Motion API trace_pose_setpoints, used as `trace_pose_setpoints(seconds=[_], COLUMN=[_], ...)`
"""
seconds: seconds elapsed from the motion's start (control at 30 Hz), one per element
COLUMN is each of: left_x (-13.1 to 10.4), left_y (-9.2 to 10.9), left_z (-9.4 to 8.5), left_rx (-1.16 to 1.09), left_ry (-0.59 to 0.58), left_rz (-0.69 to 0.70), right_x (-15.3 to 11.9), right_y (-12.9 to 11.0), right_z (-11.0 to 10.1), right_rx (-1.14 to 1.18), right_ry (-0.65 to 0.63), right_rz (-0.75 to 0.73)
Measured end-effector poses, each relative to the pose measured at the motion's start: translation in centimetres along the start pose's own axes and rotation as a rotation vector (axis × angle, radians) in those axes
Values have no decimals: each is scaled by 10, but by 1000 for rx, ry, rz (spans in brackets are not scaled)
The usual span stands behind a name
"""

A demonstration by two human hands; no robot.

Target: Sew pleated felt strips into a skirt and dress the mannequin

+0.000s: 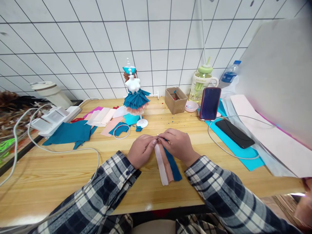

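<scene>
My left hand (142, 149) and my right hand (179, 144) meet over the middle of the table, fingertips pinched together at the top of a fan of paper strips. A white strip (161, 164), a peach strip (168, 165) and a dark teal strip (173, 165) hang from the pinch towards me and spread apart at their lower ends. What exactly the fingertips press on is too small to make out. Beyond my hands stands a small white doll-size dress form (133, 84) on a round base, wearing a pleated teal and peach paper skirt (136, 102).
Coloured paper pieces (70, 131) lie at the left beside a white power strip (60, 117) with cables. A cardboard box (175, 100), a pink dish (191, 106), an upright phone (210, 103), a lidded drink jug (202, 83) and a flat black phone (234, 133) stand or lie to the right.
</scene>
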State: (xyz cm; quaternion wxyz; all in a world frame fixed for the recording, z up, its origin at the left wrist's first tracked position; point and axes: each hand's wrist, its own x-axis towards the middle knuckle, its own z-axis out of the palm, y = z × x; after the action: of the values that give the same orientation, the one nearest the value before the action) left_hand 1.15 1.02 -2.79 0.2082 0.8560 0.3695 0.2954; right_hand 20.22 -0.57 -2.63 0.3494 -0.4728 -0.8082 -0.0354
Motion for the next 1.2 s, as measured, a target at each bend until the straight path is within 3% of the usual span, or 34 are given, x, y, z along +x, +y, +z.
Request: trace_pose_setpoints(seconds=[0.17, 0.33, 0.5, 0.73, 0.97, 1.1, 1.2], left_x=[-4, -5, -3, -1, 0, 1, 1], left_y=[3, 4, 6, 3, -1, -1, -6], left_z=[5, 6, 3, 7, 7, 7, 6], left_rx=[-131, -73, 28, 45, -9, -27, -36], left_ry=[7, -1, -6, 54, 132, 107, 123], left_rz=[-42, 5, 22, 21, 69, 100, 113], right_x=[0, 0, 3, 5, 6, 7, 10], right_y=[-2, -3, -3, 4, 8, 13, 19], right_z=[-5, -1, 3, 9, 15, 16, 12], right_rx=[-102, -56, 125, 360, 858, 1087, 1166], right_ry=[-64, -51, -26, 6, -150, -88, 33], right_rz=[-28, 47, 241, 317, 643, 770, 861])
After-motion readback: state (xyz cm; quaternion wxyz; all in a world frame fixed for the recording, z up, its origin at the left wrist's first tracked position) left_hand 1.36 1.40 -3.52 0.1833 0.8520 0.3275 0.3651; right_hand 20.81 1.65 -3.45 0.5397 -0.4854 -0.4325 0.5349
